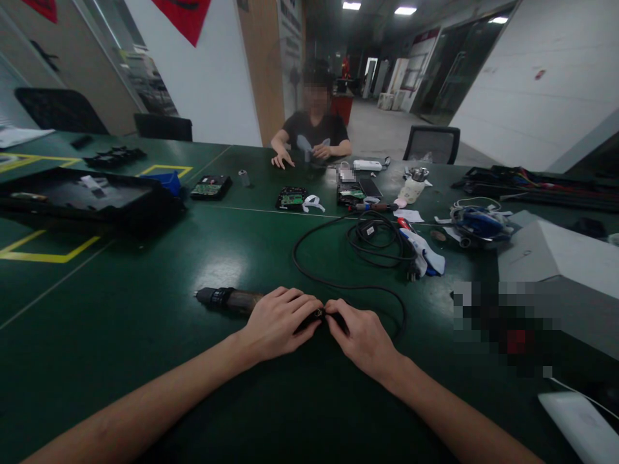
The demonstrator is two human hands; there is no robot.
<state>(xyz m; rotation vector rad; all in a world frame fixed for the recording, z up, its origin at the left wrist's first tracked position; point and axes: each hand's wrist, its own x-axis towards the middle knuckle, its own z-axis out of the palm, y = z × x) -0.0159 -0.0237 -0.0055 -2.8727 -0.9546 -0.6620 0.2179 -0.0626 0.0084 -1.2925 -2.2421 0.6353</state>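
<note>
A dark electric screwdriver (pixel 236 300) lies on its side on the green table, its bit pointing left. My left hand (pixel 280 322) is wrapped over its rear half, with the tail end showing by the thumb. Right against that end, my right hand (pixel 362 335) pinches the end of a black power cable between thumb and fingers. The connector is mostly hidden by the fingertips, so I cannot tell whether it is seated in the screwdriver. From there the black cable (pixel 382 288) curves away to a coil with a plug.
A black tray (pixel 97 212) stands at left. Circuit-board units (pixel 211 187), a second screwdriver (pixel 374 207) and a cup of bits (pixel 412 187) sit farther back. At right are white-and-blue gloves (pixel 425 252) and a grey box (pixel 556 270). A person (pixel 316 132) sits opposite.
</note>
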